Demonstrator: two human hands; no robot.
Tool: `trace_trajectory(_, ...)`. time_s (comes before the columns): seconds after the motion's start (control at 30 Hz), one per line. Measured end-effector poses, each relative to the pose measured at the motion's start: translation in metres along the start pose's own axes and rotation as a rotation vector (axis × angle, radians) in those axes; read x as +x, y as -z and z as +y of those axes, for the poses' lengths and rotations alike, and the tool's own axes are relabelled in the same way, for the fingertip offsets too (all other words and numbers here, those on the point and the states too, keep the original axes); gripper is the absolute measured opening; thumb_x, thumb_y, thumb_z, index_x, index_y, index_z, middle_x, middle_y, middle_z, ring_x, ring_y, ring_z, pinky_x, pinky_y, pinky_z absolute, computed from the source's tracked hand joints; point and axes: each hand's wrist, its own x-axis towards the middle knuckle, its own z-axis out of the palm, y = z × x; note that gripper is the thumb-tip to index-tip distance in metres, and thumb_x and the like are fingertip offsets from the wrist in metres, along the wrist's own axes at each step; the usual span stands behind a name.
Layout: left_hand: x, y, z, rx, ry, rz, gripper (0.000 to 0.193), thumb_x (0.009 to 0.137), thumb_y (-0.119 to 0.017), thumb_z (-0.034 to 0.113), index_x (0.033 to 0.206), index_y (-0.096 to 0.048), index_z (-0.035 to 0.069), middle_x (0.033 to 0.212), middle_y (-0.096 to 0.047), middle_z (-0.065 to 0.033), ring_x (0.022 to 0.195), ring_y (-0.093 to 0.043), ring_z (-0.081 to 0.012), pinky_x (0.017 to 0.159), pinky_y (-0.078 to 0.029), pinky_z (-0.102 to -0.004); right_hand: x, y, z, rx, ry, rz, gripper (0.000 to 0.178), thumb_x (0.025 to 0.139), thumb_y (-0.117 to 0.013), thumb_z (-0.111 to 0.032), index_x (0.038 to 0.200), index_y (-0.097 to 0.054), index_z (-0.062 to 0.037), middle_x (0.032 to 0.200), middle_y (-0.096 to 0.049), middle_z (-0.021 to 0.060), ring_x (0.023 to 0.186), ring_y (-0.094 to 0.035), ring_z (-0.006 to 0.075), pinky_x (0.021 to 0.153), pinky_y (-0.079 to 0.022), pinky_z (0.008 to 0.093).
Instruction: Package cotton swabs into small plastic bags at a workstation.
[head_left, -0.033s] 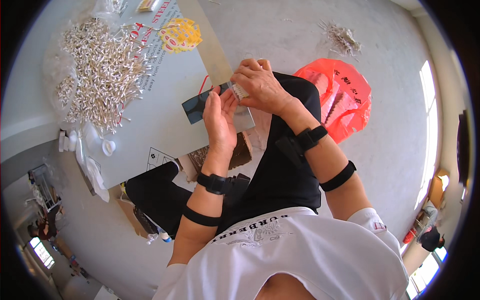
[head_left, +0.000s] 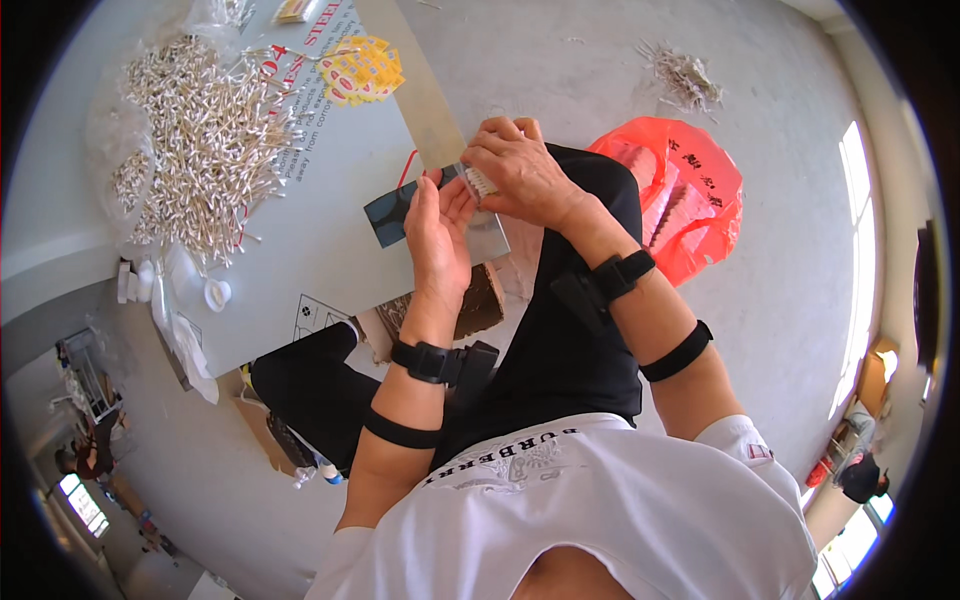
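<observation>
Over the table's right edge, my right hand is closed around a small clear packet of cotton swabs, with the swabs' white tips showing. My left hand is open beside it, palm turned toward the packet and fingers stretched out. Its fingertips are close to the packet, but whether they touch it I cannot tell. Under the left fingers lies a dark, glossy flat piece on the table, partly covered by the hand. A thin red strip shows just behind it.
A large heap of loose cotton swabs covers the table's left side. Yellow printed cards lie at its far edge. A red plastic bag with pink contents stands on the floor at right. A cardboard box sits below the table edge.
My left hand and wrist have shifted very slightly to the left. The right hand and its packet stay in place.
</observation>
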Motion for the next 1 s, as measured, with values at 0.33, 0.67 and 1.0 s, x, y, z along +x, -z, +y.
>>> trace_trajectory(0.33, 0.013, 0.009, 0.013, 0.048, 0.096, -0.011, 0.044, 0.098, -0.056, 0.02, 0.13, -0.044, -0.008, 0.103, -0.063, -0.0165, 0.091, -0.063, -0.0198, 0.083, -0.052, -0.0329, 0.001, 0.001, 0.0, -0.009, -0.016, -0.017, 0.049, 0.057, -0.083, -0.02, 0.102, -0.066, -0.009, 0.105, -0.064, 0.0029, 0.117, -0.05, 0.0245, 0.093, -0.035, 0.0426)
trace_trajectory(0.67, 0.01, 0.015, 0.01, 0.878, -0.41, -0.035, 0.046, 0.095, -0.059, 0.018, 0.134, -0.046, -0.003, 0.124, -0.059, -0.0188, 0.109, -0.061, -0.0292, 0.095, -0.048, -0.0406, -0.026, 0.005, -0.007, 0.494, -0.551, 0.649, 0.066, 0.075, -0.078, -0.02, 0.133, -0.051, -0.006, 0.137, -0.05, 0.0089, 0.121, -0.049, 0.0255, 0.103, -0.037, 0.04)
trace_trajectory(1.0, -0.01, 0.0, -0.007, 1.84, -0.674, -0.374, 0.078, 0.09, -0.061, 0.038, 0.151, -0.026, 0.004, 0.157, -0.024, -0.0168, 0.146, -0.021, -0.0332, 0.115, -0.018, -0.0571, -0.043, -0.031, -0.016, 2.18, -0.805, 0.663, 0.045, 0.097, -0.058, -0.028, 0.129, -0.046, 0.0014, 0.126, -0.056, 0.0127, 0.122, -0.053, 0.0262, 0.109, -0.039, 0.0417)
